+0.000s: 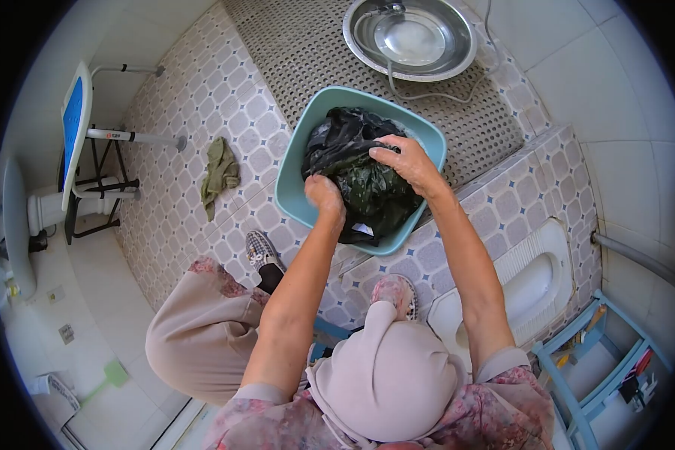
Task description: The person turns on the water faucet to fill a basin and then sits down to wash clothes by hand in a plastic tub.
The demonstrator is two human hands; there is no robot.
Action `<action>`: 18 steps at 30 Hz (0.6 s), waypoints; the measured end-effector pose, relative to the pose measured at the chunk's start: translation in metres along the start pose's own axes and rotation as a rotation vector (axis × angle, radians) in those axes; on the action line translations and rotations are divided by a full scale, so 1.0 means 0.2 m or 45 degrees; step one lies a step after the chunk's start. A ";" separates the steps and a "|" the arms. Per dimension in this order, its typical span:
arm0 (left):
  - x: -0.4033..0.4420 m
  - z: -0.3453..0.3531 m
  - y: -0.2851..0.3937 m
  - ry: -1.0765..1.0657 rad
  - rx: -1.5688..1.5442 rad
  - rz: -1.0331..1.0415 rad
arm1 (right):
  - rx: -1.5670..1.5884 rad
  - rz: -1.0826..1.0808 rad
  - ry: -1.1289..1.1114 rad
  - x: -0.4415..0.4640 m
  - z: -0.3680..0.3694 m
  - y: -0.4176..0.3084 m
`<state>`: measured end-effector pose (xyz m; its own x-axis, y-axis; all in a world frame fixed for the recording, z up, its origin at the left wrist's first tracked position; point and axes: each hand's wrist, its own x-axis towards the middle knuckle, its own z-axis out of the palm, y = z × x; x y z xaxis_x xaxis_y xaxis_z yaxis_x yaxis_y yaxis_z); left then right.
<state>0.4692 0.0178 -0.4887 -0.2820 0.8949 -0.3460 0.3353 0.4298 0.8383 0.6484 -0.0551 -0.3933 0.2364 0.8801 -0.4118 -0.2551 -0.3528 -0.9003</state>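
Note:
A square teal plastic basin [287,184] stands in front of me, filled with dark, wet clothes [375,191]. The pile is black at the back and dark green nearer to me, with a small white tag or patch near the front. My left hand [325,196] is closed on the cloth at the basin's left side, its fingertips partly hidden. Across from it, my right hand [408,163] grips a fold of the dark cloth, thumb and fingers bent round it. Both hands look wet, with some suds on them.
A metal bowl [463,45] with a grey hose [427,96] sits on a perforated mat [277,45]. An olive cloth [219,176] lies on the tiles. A blue-seated chair [73,131] stands left; a squat toilet [529,289] and a blue rack [589,409] are right.

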 end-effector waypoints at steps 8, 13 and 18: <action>-0.13 -0.24 0.27 -0.016 -0.110 0.591 | 0.080 -0.152 0.107 -0.13 -0.07 -0.05; -0.20 -0.45 0.66 -0.317 -0.529 0.701 | 0.154 -0.411 0.027 -0.29 -0.03 -0.32; -0.08 -0.68 0.81 -0.927 -0.585 0.622 | 0.457 -0.637 0.058 -0.35 -0.08 -0.43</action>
<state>0.4065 0.0579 -0.2903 0.4673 0.8833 0.0359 -0.1569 0.0430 0.9867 0.6699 -0.0914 -0.2886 0.4471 0.8938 0.0353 -0.4007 0.2354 -0.8854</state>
